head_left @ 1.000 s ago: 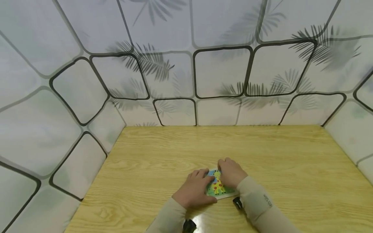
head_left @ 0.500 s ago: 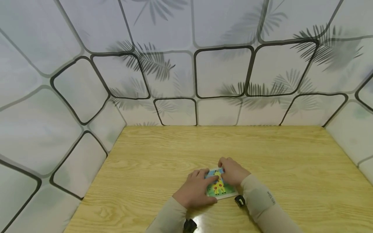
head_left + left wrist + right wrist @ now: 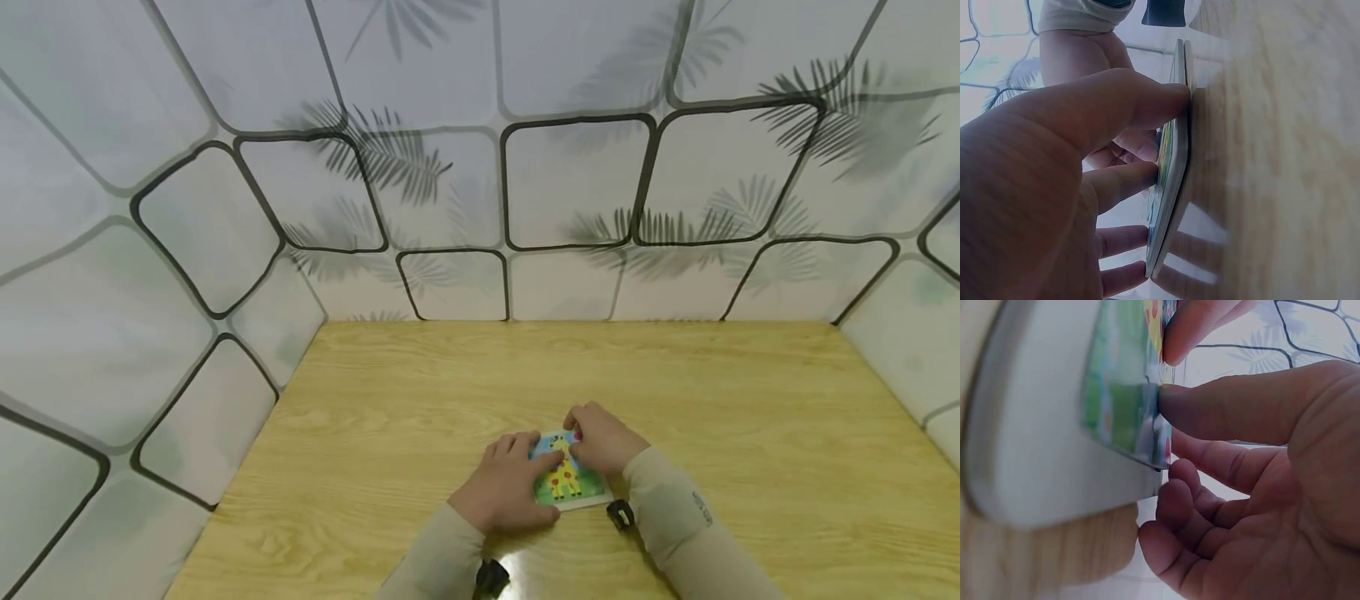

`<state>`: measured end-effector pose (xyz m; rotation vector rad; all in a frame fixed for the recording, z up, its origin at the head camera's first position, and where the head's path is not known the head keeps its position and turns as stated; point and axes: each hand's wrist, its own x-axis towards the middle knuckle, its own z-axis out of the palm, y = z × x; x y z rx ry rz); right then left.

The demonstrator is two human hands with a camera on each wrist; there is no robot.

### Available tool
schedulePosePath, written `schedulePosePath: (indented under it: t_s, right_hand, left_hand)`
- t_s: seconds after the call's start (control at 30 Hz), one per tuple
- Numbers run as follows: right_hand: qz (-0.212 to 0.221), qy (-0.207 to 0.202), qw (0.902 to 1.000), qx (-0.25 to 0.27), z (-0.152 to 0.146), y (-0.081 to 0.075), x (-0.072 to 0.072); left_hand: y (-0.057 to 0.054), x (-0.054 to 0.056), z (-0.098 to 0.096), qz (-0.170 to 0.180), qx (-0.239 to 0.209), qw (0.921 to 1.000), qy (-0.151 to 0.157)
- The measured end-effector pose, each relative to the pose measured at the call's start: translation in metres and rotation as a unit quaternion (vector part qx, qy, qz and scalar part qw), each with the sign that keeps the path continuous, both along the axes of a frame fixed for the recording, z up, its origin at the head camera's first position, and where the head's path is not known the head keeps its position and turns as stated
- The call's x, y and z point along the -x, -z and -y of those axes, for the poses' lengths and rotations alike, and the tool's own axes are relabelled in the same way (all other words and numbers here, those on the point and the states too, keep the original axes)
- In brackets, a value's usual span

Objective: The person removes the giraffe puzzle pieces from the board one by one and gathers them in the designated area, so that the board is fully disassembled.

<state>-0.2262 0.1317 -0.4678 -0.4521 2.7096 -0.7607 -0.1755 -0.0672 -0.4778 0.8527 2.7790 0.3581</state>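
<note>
A small jigsaw puzzle (image 3: 567, 487) of a yellow giraffe with red spots, set in a white-edged board, lies on the wooden table. My left hand (image 3: 504, 487) spreads over its left side; in the left wrist view the thumb (image 3: 1160, 103) meets the near edge while the other fingertips touch the picture. At the far right corner, my right hand (image 3: 606, 440) has thumb and bent forefinger on the puzzle, with a pinkish-red spot showing between them. The right wrist view has the right thumb (image 3: 1179, 409) on the picture by a dark seam, the other fingers curled beyond the edge.
Pale wall cloth (image 3: 570, 183) with dark outlines and leaf prints rises behind the wooden table (image 3: 420, 383) and along both sides. Black wrist devices (image 3: 620, 515) sit below the sleeves, one near the board's right corner.
My right hand has shifted slightly right, uncovering more of the giraffe and the red spot. The left forefinger has slid a little further right onto the picture; the board stays about where it was.
</note>
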Motion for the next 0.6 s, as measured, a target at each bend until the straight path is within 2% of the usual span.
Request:
schedulePosePath:
  t_s: [0.4, 0.6]
  right_hand:
    - [0.001, 0.000, 0.9999, 0.014, -0.0003, -0.0002, -0.0015]
    - [-0.035, -0.008, 0.9992, 0.015, -0.0024, -0.0001, -0.0011]
  left_hand:
    - [-0.0028, -0.0013, 0.0001, -0.002, 0.001, 1.0000, -0.005]
    - [-0.0044, 0.0000, 0.0004, -0.004, 0.001, 1.0000, -0.002]
